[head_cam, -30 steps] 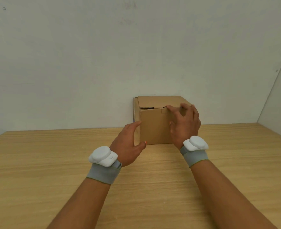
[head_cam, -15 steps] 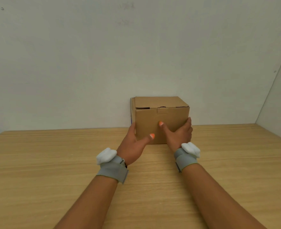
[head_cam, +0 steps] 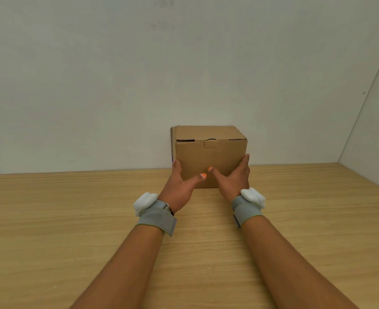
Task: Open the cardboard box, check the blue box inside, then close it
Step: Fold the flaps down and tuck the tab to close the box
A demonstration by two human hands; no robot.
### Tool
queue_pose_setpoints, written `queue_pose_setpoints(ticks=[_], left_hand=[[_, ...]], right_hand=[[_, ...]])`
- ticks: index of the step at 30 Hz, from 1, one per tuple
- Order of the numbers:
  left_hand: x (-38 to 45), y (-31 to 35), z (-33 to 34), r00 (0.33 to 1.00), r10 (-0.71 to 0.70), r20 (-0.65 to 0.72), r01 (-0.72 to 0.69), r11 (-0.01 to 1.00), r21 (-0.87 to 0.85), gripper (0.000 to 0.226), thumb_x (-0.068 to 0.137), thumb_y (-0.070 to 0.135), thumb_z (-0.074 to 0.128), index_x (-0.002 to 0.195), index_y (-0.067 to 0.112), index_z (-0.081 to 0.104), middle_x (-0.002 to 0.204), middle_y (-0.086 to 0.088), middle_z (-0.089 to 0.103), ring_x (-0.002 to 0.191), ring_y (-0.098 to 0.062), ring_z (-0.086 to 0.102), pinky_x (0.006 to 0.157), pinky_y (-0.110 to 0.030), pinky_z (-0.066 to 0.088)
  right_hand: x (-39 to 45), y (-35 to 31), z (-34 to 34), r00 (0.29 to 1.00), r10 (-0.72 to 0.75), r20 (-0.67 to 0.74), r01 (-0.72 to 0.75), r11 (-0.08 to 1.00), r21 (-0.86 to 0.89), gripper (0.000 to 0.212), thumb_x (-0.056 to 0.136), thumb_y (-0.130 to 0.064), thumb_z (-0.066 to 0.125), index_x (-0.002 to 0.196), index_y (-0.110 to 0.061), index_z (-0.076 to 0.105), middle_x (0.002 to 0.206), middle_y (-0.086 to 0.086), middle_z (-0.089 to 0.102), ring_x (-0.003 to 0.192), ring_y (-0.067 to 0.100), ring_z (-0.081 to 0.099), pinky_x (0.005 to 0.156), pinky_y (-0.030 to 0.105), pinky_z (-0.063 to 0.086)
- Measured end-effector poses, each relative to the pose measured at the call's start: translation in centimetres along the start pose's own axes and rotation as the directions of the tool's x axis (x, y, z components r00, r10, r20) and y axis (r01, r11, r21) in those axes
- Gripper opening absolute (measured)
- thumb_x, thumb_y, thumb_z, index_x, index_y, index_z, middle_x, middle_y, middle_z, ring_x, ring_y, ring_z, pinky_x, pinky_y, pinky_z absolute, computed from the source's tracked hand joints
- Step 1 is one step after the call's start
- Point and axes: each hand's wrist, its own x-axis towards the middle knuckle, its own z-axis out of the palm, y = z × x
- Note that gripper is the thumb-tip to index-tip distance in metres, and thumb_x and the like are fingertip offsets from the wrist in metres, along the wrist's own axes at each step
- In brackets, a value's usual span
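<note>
Right hand (head_cam: 234, 179) is off the cardboard box (head_cam: 209, 156) top-front edge where it sat a second ago; now low on the right side, thumb across the front face. Left hand (head_cam: 179, 184) moves from hovering near the left corner to pressing the left side. Both hands now cup the box, thumbs nearly meeting.

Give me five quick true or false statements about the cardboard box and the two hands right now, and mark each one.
1. The cardboard box stands on the wooden table. True.
2. Its top flap is lifted wide open. False: the flap lies down, tab tucked at the front.
3. The left hand and right hand are on opposite sides of the box. True.
4. The right hand rests on top of the box. False: it is at the lower right side.
5. Both wrists wear grey bands. True.
</note>
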Motion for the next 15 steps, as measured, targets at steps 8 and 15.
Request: queue_pose_setpoints(ticks=[8,15], left_hand=[[-0.8,0.6,-1.7,0.999,0.009,-0.034,-0.01,0.999,-0.034,0.087,0.081,0.036,0.068,0.151,0.025,0.016,0.158,0.007,0.023,0.137,-0.009,0.029,0.115,-0.045,0.029],[-2.4,2.6,-3.4,0.998,-0.028,-0.064,0.029,0.999,0.016,0.076,0.083,0.034,0.067,0.148,0.026,0.029,0.157,-0.003,0.026,0.143,-0.02,0.028,0.113,-0.048,0.033]], right_hand=[[0.2,-0.7,-1.2,0.998,0.064,0.027,-0.064,0.998,-0.028,0.109,0.072,-0.039,0.073,0.151,-0.022,0.001,0.154,0.011,0.025,0.136,0.031,0.037,0.107,0.039,0.035],[0.1,-2.6,-3.1,0.983,0.183,-0.004,-0.182,0.981,0.069,0.092,0.078,-0.033,0.064,0.151,-0.022,0.009,0.153,0.013,0.027,0.132,0.036,0.041,0.097,0.041,0.04]])
